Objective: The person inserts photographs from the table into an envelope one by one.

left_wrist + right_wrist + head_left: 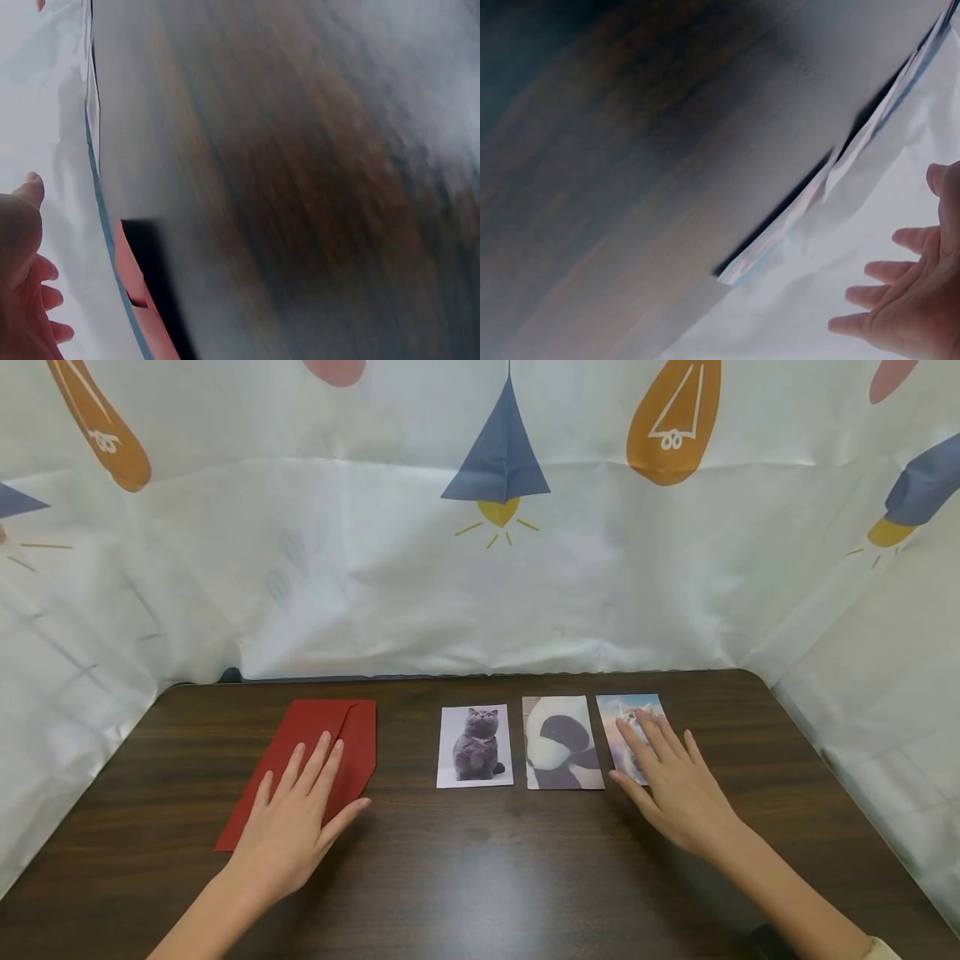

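My left hand is spread with straight fingers and overlaps a red envelope in the head view. In the left wrist view the envelope shows edge-on, with the left hand apart from it. My right hand, fingers also straight and spread, overlaps a card with a pale kitten picture. A panda card lies just left of that one, and further left is a card with a grey cat. The right wrist view shows the right hand away from the cards.
Everything lies on a dark wood-grain table with rounded far corners. Behind and beside it hangs a white sheet printed with lamps and bulbs. A small black object sits by the right forearm at the near edge.
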